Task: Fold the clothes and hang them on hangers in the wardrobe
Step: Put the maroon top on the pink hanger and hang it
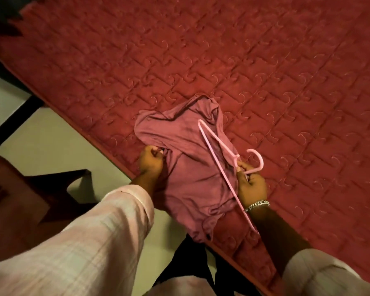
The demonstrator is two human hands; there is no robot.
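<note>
On the red quilted bed (pixel 244 60), a mauve garment (pixel 186 167) is gripped by the left hand (pixel 151 163); a pink hanger (pixel 224 159) is clasped by the right hand (pixel 251 182).

No text, label, brand, number or sign could be read anywhere in the view.
</note>
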